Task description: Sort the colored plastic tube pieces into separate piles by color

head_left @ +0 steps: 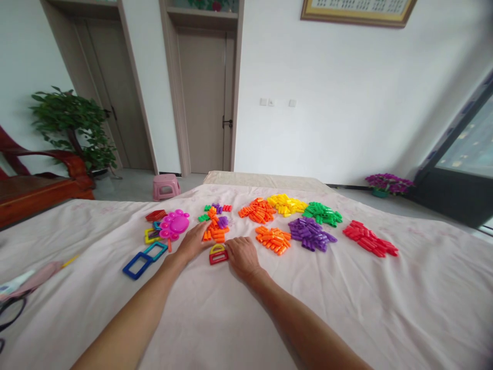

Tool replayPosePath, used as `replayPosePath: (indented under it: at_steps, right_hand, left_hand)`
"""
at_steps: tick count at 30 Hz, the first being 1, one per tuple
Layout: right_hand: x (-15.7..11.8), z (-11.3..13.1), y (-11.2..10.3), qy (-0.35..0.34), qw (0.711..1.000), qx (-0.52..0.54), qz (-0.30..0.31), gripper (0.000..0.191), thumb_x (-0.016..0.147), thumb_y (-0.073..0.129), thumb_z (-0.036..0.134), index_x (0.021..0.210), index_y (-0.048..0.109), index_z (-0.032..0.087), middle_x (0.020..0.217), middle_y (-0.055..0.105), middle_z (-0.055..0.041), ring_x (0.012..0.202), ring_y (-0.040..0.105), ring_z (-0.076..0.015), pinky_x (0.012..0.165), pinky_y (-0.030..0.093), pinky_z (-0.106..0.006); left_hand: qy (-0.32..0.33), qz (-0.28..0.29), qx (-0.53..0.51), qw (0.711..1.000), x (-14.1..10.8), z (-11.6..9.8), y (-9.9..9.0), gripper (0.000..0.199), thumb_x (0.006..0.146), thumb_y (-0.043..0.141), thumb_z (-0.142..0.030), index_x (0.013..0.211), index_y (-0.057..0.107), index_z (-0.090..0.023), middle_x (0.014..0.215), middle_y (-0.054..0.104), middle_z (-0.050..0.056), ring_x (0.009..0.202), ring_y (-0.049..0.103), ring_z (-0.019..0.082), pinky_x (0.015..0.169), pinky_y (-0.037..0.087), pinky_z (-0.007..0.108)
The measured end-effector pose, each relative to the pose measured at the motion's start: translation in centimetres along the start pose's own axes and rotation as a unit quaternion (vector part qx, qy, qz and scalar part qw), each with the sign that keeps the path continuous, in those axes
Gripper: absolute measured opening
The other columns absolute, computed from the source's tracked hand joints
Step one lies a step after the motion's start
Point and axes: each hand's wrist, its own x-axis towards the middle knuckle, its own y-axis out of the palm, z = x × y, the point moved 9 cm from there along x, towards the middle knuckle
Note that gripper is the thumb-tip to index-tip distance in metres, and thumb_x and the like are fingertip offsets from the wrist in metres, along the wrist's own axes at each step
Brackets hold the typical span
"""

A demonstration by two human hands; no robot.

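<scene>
My left hand (195, 241) is open, its fingers stretched beside a small pile of orange plastic tube pieces (216, 235) mixed with some purple and green ones. My right hand (243, 255) rests on the cloth with its fingers curled under, so anything in them is hidden. Between the hands lie a red magnetic tile frame (218, 258) and a yellow arched one (217, 248), close to my right fingertips. Further right of that hand is another heap of orange pieces (273, 240).
Sorted heaps of yellow (287, 204), green (322, 213), purple (311, 234) and red pieces (370, 238) lie on the cloth-covered surface (346, 308). Left are blue square frames (137, 265) and a pink flower-shaped toy (177, 223). Scissors (13, 311) lie at the left edge.
</scene>
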Motion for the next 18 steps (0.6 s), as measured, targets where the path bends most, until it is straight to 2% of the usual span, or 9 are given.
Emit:
replayPosePath:
  at_steps: [5,9,11,14,16,18]
  right_hand:
    - [0.1,0.1,-0.3,0.004,1.0,-0.008,-0.009,0.029,0.103,0.044,0.029,0.092,0.069,0.019,0.093,0.072,-0.0062,0.088,0.062,-0.0186,0.082,0.034,-0.031]
    - [-0.3,0.1,-0.6,-0.007,0.999,0.026,-0.024,0.026,0.103,0.046,0.027,0.096,0.07,0.02,0.093,0.073,-0.0045,0.089,0.063,-0.0177,0.083,0.035,-0.031]
    - [-0.5,-0.2,-0.8,-0.013,0.997,0.062,-0.042,0.024,0.103,0.047,0.026,0.101,0.07,0.021,0.097,0.073,-0.0038,0.091,0.063,-0.0173,0.084,0.036,-0.03]
    - [0.2,-1.2,-0.9,-0.012,0.991,0.115,-0.07,0.024,0.103,0.047,0.026,0.106,0.071,0.022,0.101,0.073,-0.0037,0.093,0.062,-0.017,0.085,0.038,-0.029]
    - [1.9,-2.1,-0.9,-0.009,0.988,0.135,-0.078,0.025,0.102,0.048,0.027,0.106,0.072,0.022,0.101,0.073,-0.0043,0.093,0.062,-0.0174,0.085,0.04,-0.028]
    - [4.8,-3.0,-0.9,-0.001,0.987,0.141,-0.08,0.025,0.101,0.049,0.025,0.107,0.073,0.021,0.101,0.073,-0.0054,0.095,0.063,-0.018,0.086,0.042,-0.027]
  left_hand:
    - [-0.007,-0.018,0.065,0.998,2.1,1.1,1.5,0.075,0.078,0.073,-0.046,0.144,0.051,-0.018,0.15,0.051,0.017,0.138,0.047,0.031,0.115,0.033,0.043]
    - [-0.032,-0.046,-0.007,0.998,3.0,2.7,1.4,0.082,0.072,0.077,-0.044,0.144,0.05,-0.015,0.144,0.055,0.019,0.13,0.054,0.031,0.109,0.04,0.043]
    - [-0.039,-0.07,-0.082,0.993,2.7,3.7,0.4,0.083,0.071,0.077,-0.049,0.143,0.051,-0.015,0.144,0.056,0.019,0.129,0.056,0.03,0.107,0.044,0.041]
    - [-0.089,-0.152,-0.175,0.969,1.3,6.0,-2.3,0.066,0.082,0.061,-0.057,0.132,0.06,-0.014,0.136,0.062,0.018,0.123,0.061,0.027,0.101,0.048,0.037]
    - [-0.145,-0.195,-0.194,0.95,0.3,7.7,-3.7,0.059,0.087,0.05,-0.058,0.123,0.064,-0.013,0.122,0.07,0.016,0.108,0.068,0.025,0.089,0.053,0.034]
    - [-0.179,-0.2,-0.186,0.945,0.0,8.7,-4.2,0.055,0.088,0.048,-0.056,0.117,0.067,-0.014,0.108,0.074,0.014,0.096,0.071,0.023,0.079,0.055,0.031]
